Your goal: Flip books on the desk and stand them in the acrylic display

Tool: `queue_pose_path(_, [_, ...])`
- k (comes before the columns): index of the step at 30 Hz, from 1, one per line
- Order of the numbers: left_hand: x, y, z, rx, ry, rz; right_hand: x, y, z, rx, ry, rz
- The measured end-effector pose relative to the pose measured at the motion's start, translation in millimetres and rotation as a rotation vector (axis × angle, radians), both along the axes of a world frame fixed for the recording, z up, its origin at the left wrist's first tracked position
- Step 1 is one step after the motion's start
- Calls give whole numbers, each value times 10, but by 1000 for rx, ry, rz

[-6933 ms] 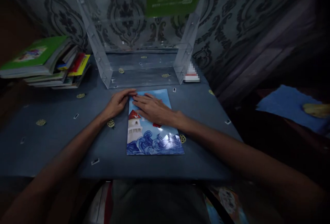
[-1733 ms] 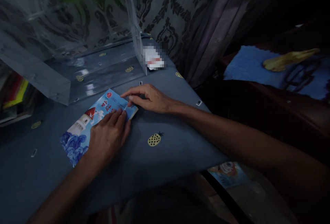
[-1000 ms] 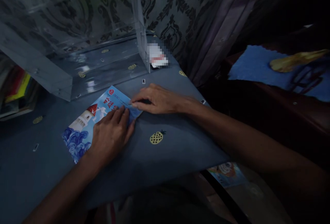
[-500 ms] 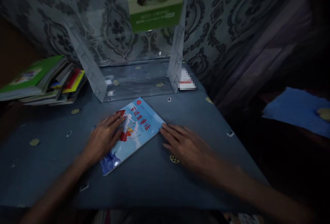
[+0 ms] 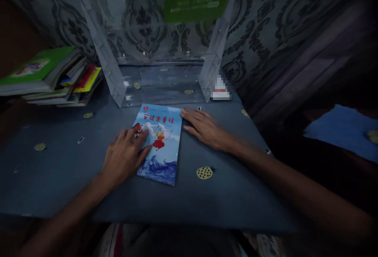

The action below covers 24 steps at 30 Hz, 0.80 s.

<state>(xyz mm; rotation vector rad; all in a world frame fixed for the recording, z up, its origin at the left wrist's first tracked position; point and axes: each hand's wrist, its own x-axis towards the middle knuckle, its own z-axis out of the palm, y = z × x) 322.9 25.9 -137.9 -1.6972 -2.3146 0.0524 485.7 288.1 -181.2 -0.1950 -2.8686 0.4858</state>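
Note:
A blue picture-covered book [image 5: 165, 154] with red lettering lies closed and flat on the dark blue tablecloth [image 5: 141, 205], its top edge towards the clear stand. My left hand [image 5: 122, 152] rests on the book's left side, fingers spread over the cover and hiding part of that edge. At the upper right corner, my right hand [image 5: 202, 129] lies with fingers stretched out, the fingertips touching the book and the palm over the cloth. Neither hand grips the book.
Behind the book stands a clear plastic rack [image 5: 115, 83] holding a green-edged book [image 5: 197, 6]. A pile of books [image 5: 53, 71] is on the left. Right of the rack sits a small white object [image 5: 221, 91], blurred out. Blue cloth [image 5: 345, 131] hangs beyond the table's right edge.
The book has turned counterclockwise, from slanted to nearly upright in view. My right hand has moved up with its corner. The camera view has shifted slightly.

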Motion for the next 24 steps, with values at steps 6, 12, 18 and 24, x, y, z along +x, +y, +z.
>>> queue_pose_path(6, [31, -54, 5, 53, -58, -208, -111, 39, -38, -8, -2, 2])
queue_pose_path(12, [189, -187, 32, 34, -209, -549, -92, -12, -24, 14, -9, -31])
queue_pose_path(18, [243, -169, 13, 113, -68, -621, 23, -232, -44, 11, 85, 24])
queue_pose_path(24, [205, -168, 45, 154, -153, -638, 192, -522, -8, -103, 216, 163])
